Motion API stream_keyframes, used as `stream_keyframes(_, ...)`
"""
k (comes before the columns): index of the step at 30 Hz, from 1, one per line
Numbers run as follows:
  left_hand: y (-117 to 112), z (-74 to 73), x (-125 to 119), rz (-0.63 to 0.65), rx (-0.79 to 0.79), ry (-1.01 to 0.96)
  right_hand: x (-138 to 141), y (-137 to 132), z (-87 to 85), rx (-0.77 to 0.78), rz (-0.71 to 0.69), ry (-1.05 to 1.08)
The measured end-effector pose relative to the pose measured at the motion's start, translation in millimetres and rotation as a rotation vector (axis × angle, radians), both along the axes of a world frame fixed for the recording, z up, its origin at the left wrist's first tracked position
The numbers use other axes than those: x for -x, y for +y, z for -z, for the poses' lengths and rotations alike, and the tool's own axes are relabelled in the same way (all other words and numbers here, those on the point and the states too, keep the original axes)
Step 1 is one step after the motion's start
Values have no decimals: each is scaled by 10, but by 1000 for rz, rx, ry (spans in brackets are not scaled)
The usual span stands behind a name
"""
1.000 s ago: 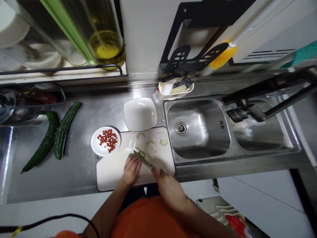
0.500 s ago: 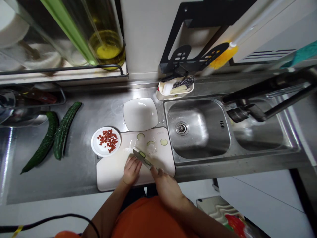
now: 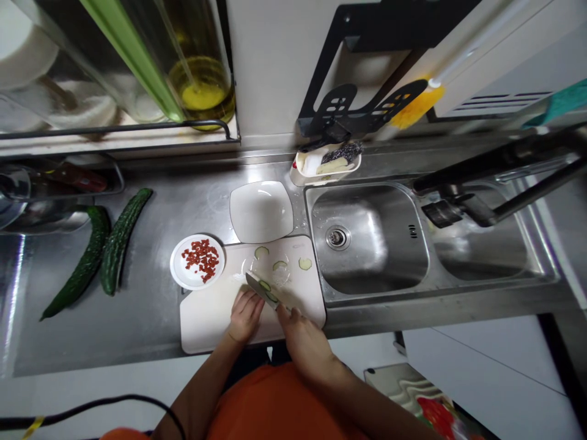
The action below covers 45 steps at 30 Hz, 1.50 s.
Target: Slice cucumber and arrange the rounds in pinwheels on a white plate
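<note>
My right hand (image 3: 305,336) is wrapped round the handle of a kitchen knife (image 3: 255,283), its blade slanting up and left over the white cutting board (image 3: 206,324). Cut cucumber slices (image 3: 265,285) lie against the blade's right side. Close on the left of the blade is my left hand (image 3: 245,315), fingers bent and pressed together on the board; whatever lies under them is hidden. Farther up the board are several loose thin cucumber slices (image 3: 305,263). A round white plate (image 3: 175,269) with chopped red bits overlaps the board's upper left corner.
Behind the board sits a square white dish (image 3: 261,211). Two whole cucumbers (image 3: 121,244) lie at the left on the steel counter (image 3: 151,324). To the right are a double sink (image 3: 367,238) and a black faucet (image 3: 477,177). A sponge holder (image 3: 325,174) stands by the wall.
The knife blade and my right hand have shifted very slightly left, towards my left hand. My left hand stays in place on the board. The whole view has drifted slightly.
</note>
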State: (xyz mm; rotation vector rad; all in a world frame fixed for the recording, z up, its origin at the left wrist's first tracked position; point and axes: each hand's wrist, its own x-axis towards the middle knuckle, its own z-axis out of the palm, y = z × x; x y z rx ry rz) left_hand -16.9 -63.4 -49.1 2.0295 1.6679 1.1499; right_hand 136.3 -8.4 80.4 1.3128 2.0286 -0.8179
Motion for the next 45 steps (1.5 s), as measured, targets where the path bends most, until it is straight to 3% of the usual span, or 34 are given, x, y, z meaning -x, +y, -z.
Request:
stream_keyframes(30, 22, -26, -11, -5, -5, 10, 72, 138, 205, 10, 27, 82)
stream_keyframes(40, -8, 7, -8, -4, 24, 24, 68, 34, 465, -91, 19, 115)
stream_keyframes(45, -7, -13, -23, -45, 69, 1, 40, 5, 487, -92, 30, 91)
